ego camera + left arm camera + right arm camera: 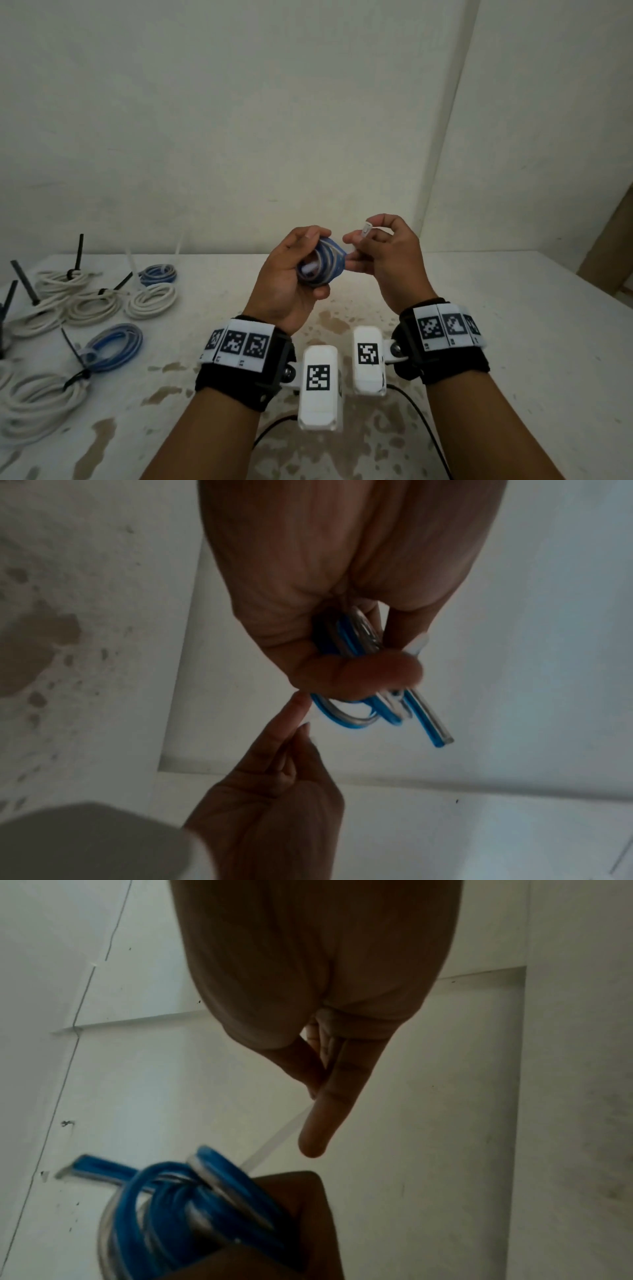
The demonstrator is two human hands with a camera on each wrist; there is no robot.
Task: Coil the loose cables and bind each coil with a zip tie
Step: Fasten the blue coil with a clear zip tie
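Note:
My left hand (301,263) is raised above the table and grips a small coil of blue and clear cable (322,265). The left wrist view has the coil (356,642) squeezed between thumb and fingers, one cut end (435,731) sticking out. Just to its right, my right hand (376,250) pinches a translucent white zip tie (367,229), whose head shows above the fingers. In the right wrist view the tie's strap (274,1145) runs from my fingers (322,1123) down to the coil (192,1204).
At the left of the stained white table (479,325) lie several bound coils: white ones (150,301) with black ties, a blue one (114,346) and a smaller blue one (158,274). A bare wall stands close behind.

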